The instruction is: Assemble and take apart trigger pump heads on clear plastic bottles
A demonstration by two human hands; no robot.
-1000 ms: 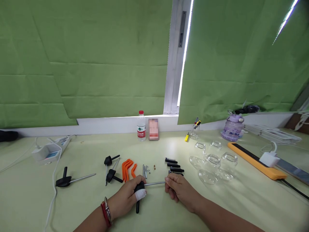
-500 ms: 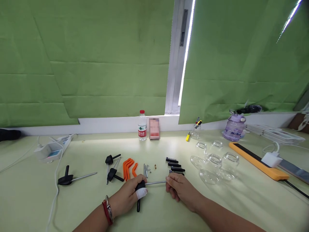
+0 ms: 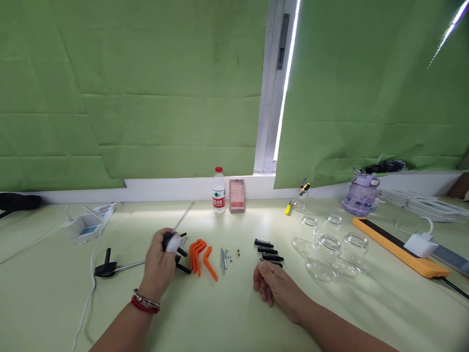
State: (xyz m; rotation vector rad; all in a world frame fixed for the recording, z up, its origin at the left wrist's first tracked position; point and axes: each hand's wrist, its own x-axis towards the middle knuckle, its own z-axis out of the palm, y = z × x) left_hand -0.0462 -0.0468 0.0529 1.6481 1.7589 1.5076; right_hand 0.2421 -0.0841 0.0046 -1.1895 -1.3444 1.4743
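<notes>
My left hand (image 3: 161,266), a white wrap on one finger, is closed around the black handle of a tool with a thin metal rod (image 3: 184,216) that points up and away, smeared by motion. Under and beside it lie similar black-handled rods (image 3: 183,264), partly hidden by the hand. Another black-handled rod (image 3: 106,268) rests farther left. My right hand (image 3: 269,283) rests on the table with curled fingers, thumb against the index finger; nothing shows in it. Just beyond it are several black pieces with springs (image 3: 270,249). Between the hands lie bent orange pieces (image 3: 209,264) and metal screws (image 3: 223,260).
Small brass-coloured bits (image 3: 238,253) lie near the screws. Clear glass vessels (image 3: 329,254) stand right, before an orange power strip (image 3: 399,247). A water bottle (image 3: 219,190) and a blurred pink box (image 3: 237,195) stand at the back. A white cable (image 3: 89,288) runs down the left.
My left hand has carried the black-handled rod left and away from my right hand, its rod now angled upward. My right hand no longer touches the rod's tip and has barely moved.
</notes>
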